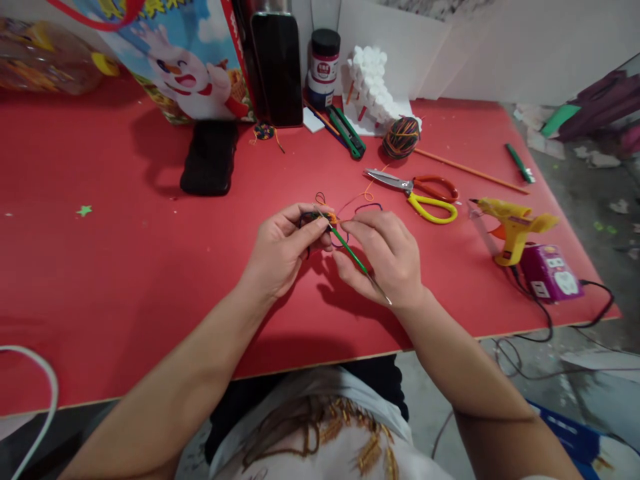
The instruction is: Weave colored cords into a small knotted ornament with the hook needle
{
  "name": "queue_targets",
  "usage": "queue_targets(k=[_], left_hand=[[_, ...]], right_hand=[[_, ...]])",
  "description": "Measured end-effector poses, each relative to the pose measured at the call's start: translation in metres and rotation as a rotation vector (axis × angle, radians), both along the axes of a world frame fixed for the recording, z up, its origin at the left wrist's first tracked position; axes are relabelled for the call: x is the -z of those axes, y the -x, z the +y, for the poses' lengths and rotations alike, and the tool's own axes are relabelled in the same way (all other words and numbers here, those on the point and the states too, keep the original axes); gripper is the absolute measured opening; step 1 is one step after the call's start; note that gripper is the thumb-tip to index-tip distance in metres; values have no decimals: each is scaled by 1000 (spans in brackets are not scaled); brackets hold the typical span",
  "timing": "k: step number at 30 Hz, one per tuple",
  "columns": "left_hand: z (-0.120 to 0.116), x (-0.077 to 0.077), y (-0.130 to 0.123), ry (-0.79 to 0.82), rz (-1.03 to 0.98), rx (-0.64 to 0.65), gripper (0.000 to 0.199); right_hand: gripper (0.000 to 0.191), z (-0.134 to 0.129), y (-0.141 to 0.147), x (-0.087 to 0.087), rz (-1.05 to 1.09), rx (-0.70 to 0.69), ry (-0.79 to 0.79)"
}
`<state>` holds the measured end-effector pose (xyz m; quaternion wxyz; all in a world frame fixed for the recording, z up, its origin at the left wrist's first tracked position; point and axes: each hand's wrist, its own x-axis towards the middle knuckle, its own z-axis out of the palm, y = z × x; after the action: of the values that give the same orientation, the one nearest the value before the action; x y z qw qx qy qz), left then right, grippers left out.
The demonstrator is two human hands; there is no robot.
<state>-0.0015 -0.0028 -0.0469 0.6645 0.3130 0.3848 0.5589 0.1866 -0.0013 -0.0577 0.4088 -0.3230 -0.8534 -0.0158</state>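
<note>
Head view: work's in progress. A small crochet piece (pixel 331 219) has some sts. worked, approx. a fingertip-sized patch showing, incl. a bright orange bit; the rest is behind the fingers, so can't give a st. count. The green-handled crochet hook (pixel 350 250) has its upper end at the piece. Not yet worked: the loose yarn (pixel 369 196) looping on the desk (pixel 125 267) and the yarn ball (pixel 401 137), which looks fairly full. My read: early-ish stage, tho' final size is unknown.

Piece is up in the L hand (pixel 280 247), above the desk, approx. mid-width. L hand's closed in a pinch, thumb over the hook nr. the sts., fingers under the piece. R hand (pixel 385 250) is half-curled, thumb apart from the index; fingertips are at the yarn, hook running under the palm. Can't tell how firmly it grips either.

Looks: dark multicolour yarn, mostly black/navy w/ orange; compact, edge hidden. A sm. round multicolour yarn piece (pixel 264 131) w/ loose ends lies nr. the upright phone (pixel 277 70). Scissors (pixel 407 185) lie partly open, R of the loops, below the ball.
</note>
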Motion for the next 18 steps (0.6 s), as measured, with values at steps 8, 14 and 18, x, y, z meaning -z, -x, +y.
queue_targets(k=[8, 14, 18], left_hand=[[-2, -4, 0, 115, -69, 46, 12], [-3, -13, 2, 216, -19, 144, 14], [-2, -11, 5, 213, 52, 171, 15]], right_hand=[[65, 8, -5, 1, -81, -123, -18], [66, 12, -6, 7, -152, -160, 128], [67, 14, -6, 11, -115, -217, 218]])
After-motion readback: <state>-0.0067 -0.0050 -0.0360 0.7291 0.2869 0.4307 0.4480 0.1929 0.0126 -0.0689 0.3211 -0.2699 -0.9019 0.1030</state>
